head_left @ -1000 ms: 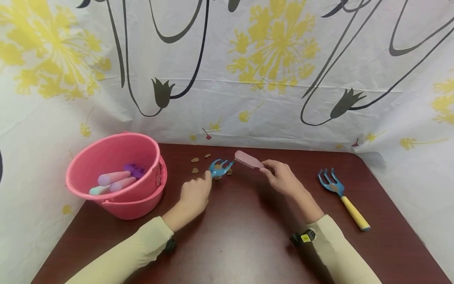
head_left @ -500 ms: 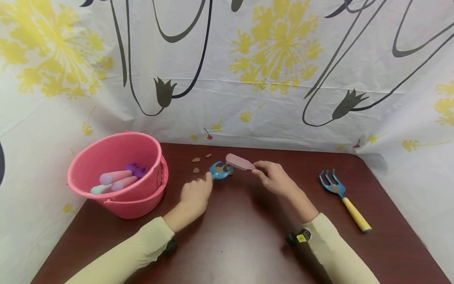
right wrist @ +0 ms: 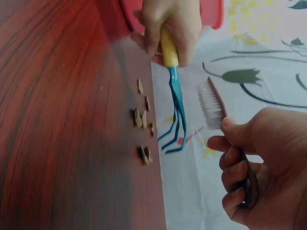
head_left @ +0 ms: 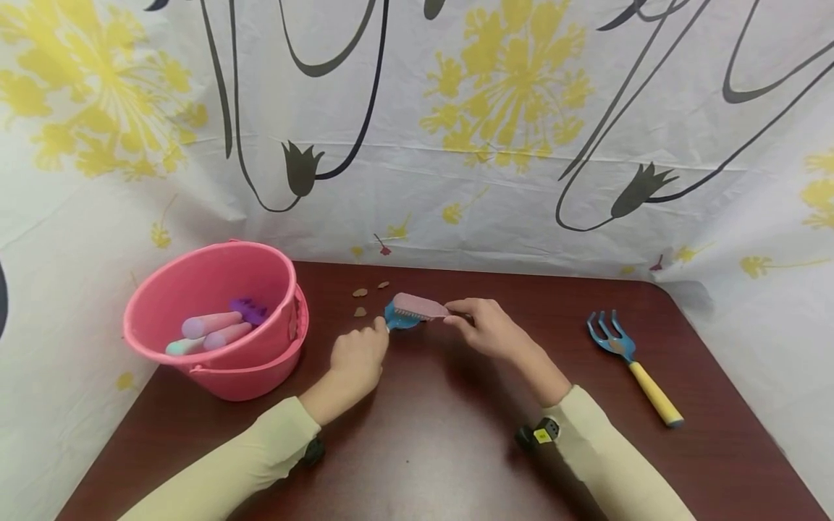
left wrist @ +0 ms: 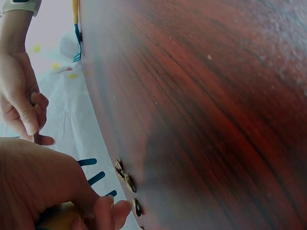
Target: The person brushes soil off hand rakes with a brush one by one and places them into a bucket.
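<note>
My left hand point(head_left: 357, 359) grips the yellow handle of a small garden hand fork point(right wrist: 176, 93), whose blue tines are held above the table. In my right hand point(head_left: 485, 329) is a pink brush point(head_left: 417, 305), pinched by its handle. White bristles point(right wrist: 211, 108) on the brush face the fork in the right wrist view, with a gap between them. From the head, the brush overlaps the blue tines and hides much of them. Several small brown dried pieces point(head_left: 360, 293) lie on the table around and beneath the fork.
Stacked pink buckets point(head_left: 257, 380) stand at the left, with pastel-handled items point(head_left: 211, 323) and a purple piece point(head_left: 249, 311) inside. A second hand fork point(head_left: 654, 392) with a yellow handle lies at the right. A patterned white cloth point(head_left: 404, 195) hangs behind the dark table point(head_left: 417, 449).
My right hand has moved left with the brush, from beside the tines to across them. The left hand and its hand fork have stayed almost in place.
</note>
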Available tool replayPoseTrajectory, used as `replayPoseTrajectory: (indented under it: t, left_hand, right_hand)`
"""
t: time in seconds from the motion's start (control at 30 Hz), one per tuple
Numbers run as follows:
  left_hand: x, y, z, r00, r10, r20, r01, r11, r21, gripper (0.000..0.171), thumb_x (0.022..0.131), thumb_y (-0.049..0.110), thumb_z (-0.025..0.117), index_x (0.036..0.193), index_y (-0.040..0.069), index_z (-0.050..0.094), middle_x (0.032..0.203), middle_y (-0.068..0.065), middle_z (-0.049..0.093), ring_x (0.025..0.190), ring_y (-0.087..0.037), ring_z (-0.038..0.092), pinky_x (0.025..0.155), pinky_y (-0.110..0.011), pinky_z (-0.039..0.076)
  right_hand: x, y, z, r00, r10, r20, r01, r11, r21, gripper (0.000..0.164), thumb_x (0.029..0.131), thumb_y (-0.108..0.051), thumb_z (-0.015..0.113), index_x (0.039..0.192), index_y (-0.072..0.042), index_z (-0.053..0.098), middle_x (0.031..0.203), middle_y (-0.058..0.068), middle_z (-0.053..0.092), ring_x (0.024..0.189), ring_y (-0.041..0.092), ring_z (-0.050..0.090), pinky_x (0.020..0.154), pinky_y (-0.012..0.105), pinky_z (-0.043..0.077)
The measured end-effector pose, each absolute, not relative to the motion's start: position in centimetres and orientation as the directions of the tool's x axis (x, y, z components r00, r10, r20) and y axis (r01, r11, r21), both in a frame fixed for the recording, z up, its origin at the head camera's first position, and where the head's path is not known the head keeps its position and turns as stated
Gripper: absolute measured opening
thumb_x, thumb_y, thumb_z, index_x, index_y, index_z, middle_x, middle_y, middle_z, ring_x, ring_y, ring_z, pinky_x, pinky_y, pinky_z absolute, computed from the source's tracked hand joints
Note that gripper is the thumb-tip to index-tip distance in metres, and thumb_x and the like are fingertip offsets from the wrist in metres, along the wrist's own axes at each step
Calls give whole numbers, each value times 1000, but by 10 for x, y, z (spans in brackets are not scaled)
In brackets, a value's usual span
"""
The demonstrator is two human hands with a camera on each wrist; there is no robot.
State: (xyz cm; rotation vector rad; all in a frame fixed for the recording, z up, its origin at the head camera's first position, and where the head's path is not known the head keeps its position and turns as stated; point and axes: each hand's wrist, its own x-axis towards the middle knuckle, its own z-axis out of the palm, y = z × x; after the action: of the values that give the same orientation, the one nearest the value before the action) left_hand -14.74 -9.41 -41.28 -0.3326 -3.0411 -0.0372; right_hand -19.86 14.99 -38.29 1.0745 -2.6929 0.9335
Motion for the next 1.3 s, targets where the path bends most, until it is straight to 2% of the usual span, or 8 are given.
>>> replayPoseTrajectory:
  t: [0.2, 0.43, 0.67, 1.0, 1.3]
  left_hand:
    - [-147, -94, -410, -975, 209, 81, 210, 978, 10, 52, 75, 24, 89, 105, 1, 52, 77, -13, 64, 66, -32, 67, 54, -44, 54]
    - [-149, -97, -406, -979, 194, 63, 196, 980, 20, 51, 76, 26, 87, 105, 1, 53, 77, -13, 64, 64, -31, 65, 53, -44, 53]
    - [-149, -100, -405, -977, 213, 14, 213, 976, 34, 54, 78, 27, 87, 115, 2, 55, 80, -12, 64, 60, -27, 61, 52, -40, 54]
    - [-148, -100, -404, -978, 210, -8, 209, 976, 60, 48, 82, 23, 85, 114, 3, 55, 78, -11, 61, 56, -25, 58, 50, -39, 53]
    - [-149, -100, -403, -977, 214, 12, 214, 975, 57, 47, 82, 22, 85, 113, 4, 55, 78, -11, 61, 56, -25, 58, 49, -39, 52]
  right_hand:
    - [-196, 136, -379, -742, -619, 258, -653, 579, -488, 23, 99, -11, 68, 117, 2, 72, 105, 10, 72, 81, 16, 63, 71, 35, 51]
    - [-197, 129, -380, -790, -574, 215, -605, 677, -418, 22, 99, -15, 69, 116, -2, 75, 100, 8, 73, 74, 14, 58, 64, 33, 48]
    - [-201, 129, -383, -837, -509, 201, -546, 758, -357, 19, 97, -15, 70, 112, -5, 76, 100, 8, 73, 74, 18, 59, 62, 36, 50]
    - [-204, 135, -389, -857, -475, 199, -515, 780, -356, 18, 97, -16, 70, 111, -6, 77, 100, 6, 73, 72, 18, 59, 62, 38, 51]
    - [-206, 139, -390, -880, -436, 188, -475, 788, -391, 26, 98, -18, 69, 120, -3, 74, 112, 11, 73, 74, 18, 59, 60, 36, 47]
